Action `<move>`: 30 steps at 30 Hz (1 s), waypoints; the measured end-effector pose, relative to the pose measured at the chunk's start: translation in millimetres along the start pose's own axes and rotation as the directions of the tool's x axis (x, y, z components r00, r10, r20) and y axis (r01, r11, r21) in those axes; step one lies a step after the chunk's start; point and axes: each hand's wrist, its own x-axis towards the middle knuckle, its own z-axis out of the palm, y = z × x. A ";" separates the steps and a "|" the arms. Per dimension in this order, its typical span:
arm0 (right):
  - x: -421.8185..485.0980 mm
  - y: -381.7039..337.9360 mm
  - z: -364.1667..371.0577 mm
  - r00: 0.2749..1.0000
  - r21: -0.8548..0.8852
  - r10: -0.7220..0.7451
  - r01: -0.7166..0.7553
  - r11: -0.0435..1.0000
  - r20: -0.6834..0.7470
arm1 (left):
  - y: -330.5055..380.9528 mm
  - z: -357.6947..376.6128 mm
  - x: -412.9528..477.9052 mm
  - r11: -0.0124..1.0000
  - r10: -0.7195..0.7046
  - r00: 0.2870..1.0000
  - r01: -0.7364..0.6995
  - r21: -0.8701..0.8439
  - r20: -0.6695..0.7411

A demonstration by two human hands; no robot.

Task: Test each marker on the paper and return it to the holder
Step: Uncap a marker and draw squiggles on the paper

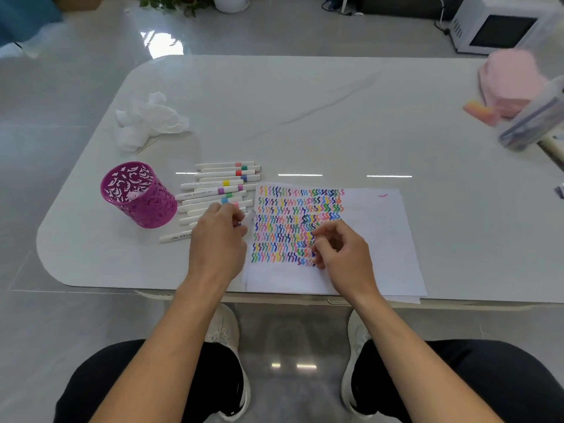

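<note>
Marker (249, 215) held in the left hand (218, 236) at the left edge of the paper (375, 233).
Left-hand fingers (233, 213) curl round the white marker, its end poking toward the paper; the right hand (338, 248) sits over the paper's squiggles with fingers curled, and whether it pinches a cap I cannot tell. Loose markers (219, 183) lie just left of the paper, long axes pointing at it; the holder (139, 196) stands upright farther left, so the left hand is nearer. Blank room shows on the paper's right part; a return would likely need lifting over the row.
</note>
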 end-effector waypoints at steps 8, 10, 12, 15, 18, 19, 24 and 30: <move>2.2 -9.3 -11.8 0.994 0.067 -0.049 0.042 0.997 0.096 | 44.8 15.7 -1.8 0.877 0.091 0.978 0.010 -0.480 0.186; 5.4 -13.0 -18.4 0.990 0.083 -0.084 0.075 0.994 0.111 | 53.4 20.1 -2.3 0.838 0.136 0.958 0.025 -0.545 0.253; 8.8 -15.4 -25.0 0.987 0.062 -0.104 0.097 0.993 0.121 | 61.7 24.3 -2.1 0.813 0.159 0.943 0.043 -0.581 0.293; 11.3 -16.8 -32.7 0.983 0.018 -0.123 0.122 0.992 0.137 | 72.4 30.9 -2.9 0.732 0.143 0.945 0.099 -0.674 0.295; 15.3 -14.2 -41.6 0.974 -0.035 -0.103 0.112 0.993 0.200 | 78.5 35.7 -2.2 0.696 0.102 0.951 0.142 -0.704 0.292; 17.4 -13.6 -45.6 0.966 -0.092 -0.095 0.120 0.988 0.240 | 79.2 37.4 -1.6 0.706 0.098 0.953 0.138 -0.695 0.288; 29.6 -11.9 -65.5 0.936 -0.423 -0.096 0.243 0.873 0.340 | 83.0 45.0 2.7 0.813 0.119 0.939 0.094 -0.575 0.322; 35.0 -5.2 -78.4 0.918 -0.490 -0.067 0.270 0.829 0.392 | 95.2 53.2 1.9 0.838 0.187 0.889 0.077 -0.541 0.417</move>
